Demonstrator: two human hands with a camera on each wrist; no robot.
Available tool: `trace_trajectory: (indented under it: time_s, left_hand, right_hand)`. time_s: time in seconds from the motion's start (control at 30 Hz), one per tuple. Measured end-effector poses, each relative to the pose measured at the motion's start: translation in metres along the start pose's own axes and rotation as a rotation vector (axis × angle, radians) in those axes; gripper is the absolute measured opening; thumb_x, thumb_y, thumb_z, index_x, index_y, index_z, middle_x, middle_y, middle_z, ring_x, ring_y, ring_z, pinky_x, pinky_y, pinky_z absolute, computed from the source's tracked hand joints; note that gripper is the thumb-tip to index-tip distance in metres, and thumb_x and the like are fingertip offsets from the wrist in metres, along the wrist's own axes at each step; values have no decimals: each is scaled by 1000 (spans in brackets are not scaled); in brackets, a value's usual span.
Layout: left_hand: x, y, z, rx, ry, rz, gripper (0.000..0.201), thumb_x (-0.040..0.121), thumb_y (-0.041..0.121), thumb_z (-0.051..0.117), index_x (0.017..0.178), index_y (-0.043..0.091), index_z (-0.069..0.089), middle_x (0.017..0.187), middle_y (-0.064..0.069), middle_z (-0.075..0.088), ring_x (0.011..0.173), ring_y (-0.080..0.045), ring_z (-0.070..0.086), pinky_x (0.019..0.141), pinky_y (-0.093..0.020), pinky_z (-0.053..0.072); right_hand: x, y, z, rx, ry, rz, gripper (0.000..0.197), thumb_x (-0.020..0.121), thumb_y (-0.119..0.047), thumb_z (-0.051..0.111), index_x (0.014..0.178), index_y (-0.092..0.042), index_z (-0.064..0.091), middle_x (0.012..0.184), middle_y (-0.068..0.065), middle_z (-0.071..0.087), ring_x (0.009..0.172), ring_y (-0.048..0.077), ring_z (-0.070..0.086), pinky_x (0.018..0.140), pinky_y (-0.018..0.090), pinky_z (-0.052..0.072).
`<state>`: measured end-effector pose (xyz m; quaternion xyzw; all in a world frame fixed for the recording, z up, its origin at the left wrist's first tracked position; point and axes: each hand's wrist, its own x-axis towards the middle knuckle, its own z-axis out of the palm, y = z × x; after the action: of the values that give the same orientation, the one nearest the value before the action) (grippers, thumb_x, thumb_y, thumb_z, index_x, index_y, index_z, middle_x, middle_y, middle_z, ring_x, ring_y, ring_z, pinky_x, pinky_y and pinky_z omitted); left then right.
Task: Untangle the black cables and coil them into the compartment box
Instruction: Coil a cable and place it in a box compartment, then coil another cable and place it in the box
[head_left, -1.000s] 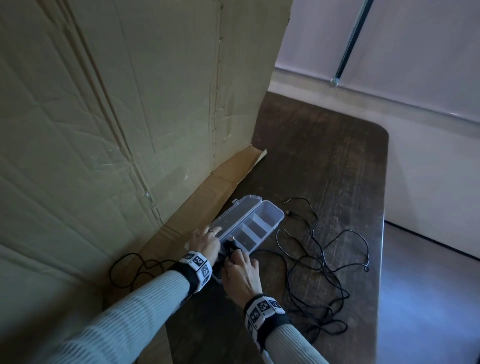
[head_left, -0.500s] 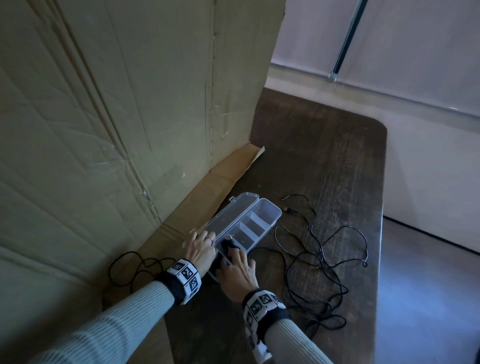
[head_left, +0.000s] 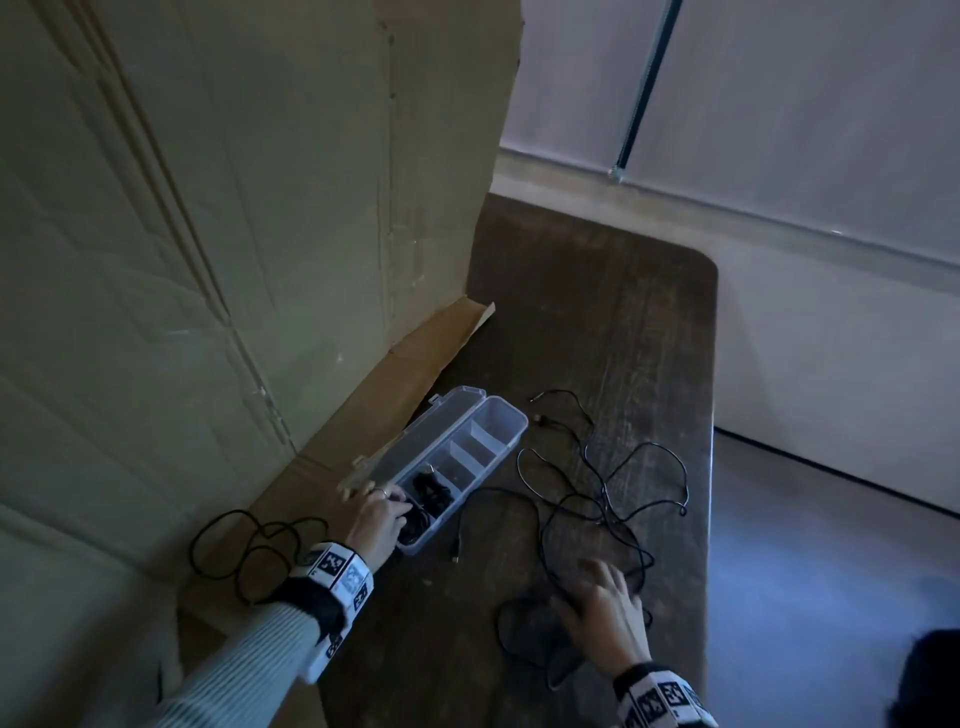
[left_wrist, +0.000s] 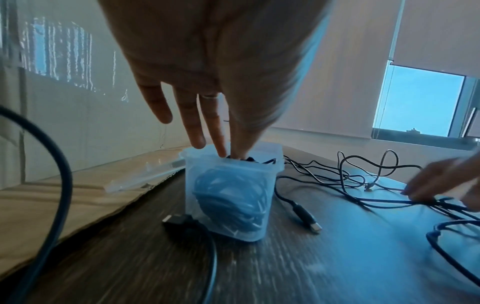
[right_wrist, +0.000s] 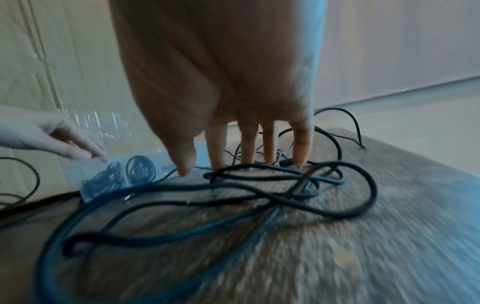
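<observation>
The clear compartment box (head_left: 501, 418) lies on the dark table with its lid open to the left. Coiled black cable (head_left: 428, 491) fills its two nearest compartments; the far ones look empty. My left hand (head_left: 395, 506) is at the box's near end. In the left wrist view its straight fingers (left_wrist: 217, 142) reach down into the nearest compartment onto the coil (left_wrist: 231, 193). My right hand (head_left: 597, 577) hovers with spread fingers over the loose tangle of black cables (head_left: 597, 499). Seen from the right wrist, its fingertips (right_wrist: 270, 156) touch the tangle (right_wrist: 272, 185) and grip nothing.
A big cardboard sheet (head_left: 234, 234) stands along the left, its flap lying on the table under the lid. Another black cable (head_left: 249, 545) loops on that flap by my left wrist. A USB plug (left_wrist: 307, 219) lies beside the box. The table's right edge (head_left: 711, 467) drops to the floor.
My right hand has left the box and swung right and toward me onto the loose tangle. The left hand stays at the box's near end.
</observation>
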<state>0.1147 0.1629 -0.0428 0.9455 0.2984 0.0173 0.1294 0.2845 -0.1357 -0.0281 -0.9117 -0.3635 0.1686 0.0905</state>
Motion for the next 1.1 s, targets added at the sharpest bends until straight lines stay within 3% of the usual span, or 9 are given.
trace_trajectory:
  time_s: [0.13, 0.3, 0.43, 0.57, 0.67, 0.73, 0.83, 0.97, 1.1]
  left_hand:
    - [-13, 19, -9, 209, -98, 70, 40, 94, 43, 40, 123, 27, 62, 131, 10, 53, 125, -18, 43, 107, -43, 27]
    - [-26, 18, -8, 225, -201, 8, 71, 86, 54, 1, 137, 34, 47, 135, 9, 51, 131, -15, 36, 111, -42, 17]
    - [-24, 20, -12, 101, -85, -20, 61, 91, 52, 19, 132, 26, 55, 131, 6, 54, 125, -18, 43, 107, -38, 20]
    - [-26, 40, -29, -85, 123, -24, 30, 93, 29, 53, 116, 15, 67, 120, 1, 59, 111, -24, 53, 98, -34, 29]
    - [-37, 67, -47, -144, 236, 134, 25, 87, 27, 62, 110, 21, 70, 116, 6, 62, 105, -17, 57, 94, -37, 45]
    - [-48, 97, -62, -322, 159, 309, 38, 88, 37, 62, 122, 22, 63, 125, 9, 57, 116, -8, 51, 102, -30, 41]
    - [-64, 145, -76, -485, -62, 502, 54, 90, 48, 54, 136, 20, 50, 135, 17, 47, 128, 3, 38, 109, -13, 23]
    - [-76, 167, -75, -549, 11, 561, 35, 97, 42, 35, 97, 19, 62, 82, 14, 61, 87, -5, 56, 85, -17, 40]
    - [-88, 160, -64, -470, 102, 600, 36, 96, 37, 34, 94, 13, 61, 84, 19, 51, 84, -2, 52, 78, -1, 30]
  right_hand:
    - [-10, 5, 5, 2, -145, -14, 44, 93, -47, 50, 137, -46, 46, 148, -16, 32, 137, 13, 30, 107, 36, 32]
    - [-12, 1, 3, 10, -141, 10, 35, 90, -43, 56, 125, -43, 59, 141, -13, 38, 132, 15, 35, 107, 39, 34]
    - [-9, 1, -5, 58, -24, 29, 19, 89, -35, 61, 104, -33, 72, 120, -12, 57, 120, 16, 47, 95, 37, 36]
    - [-13, 5, -23, 191, 201, -21, 17, 84, -21, 67, 95, -29, 77, 106, -10, 67, 105, 19, 60, 88, 33, 46]
    - [-22, 2, -43, 413, 405, -155, 16, 78, -7, 77, 86, -21, 79, 89, -14, 69, 82, 7, 67, 76, 11, 46]
    - [-36, -10, -62, 552, 441, -224, 16, 79, -5, 77, 87, -19, 79, 87, -16, 70, 82, -1, 66, 73, 2, 43]
    - [-59, -24, -84, 687, 479, -353, 18, 79, -4, 76, 89, -19, 79, 90, -16, 72, 85, -2, 67, 77, 7, 48]
    - [-89, -33, -107, 895, 504, -369, 14, 79, -7, 74, 90, -14, 79, 93, -11, 73, 86, 8, 70, 76, 18, 56]
    - [-120, -26, -129, 1015, 570, -312, 14, 78, -16, 69, 88, -13, 78, 92, -7, 74, 84, 17, 71, 77, 24, 58]
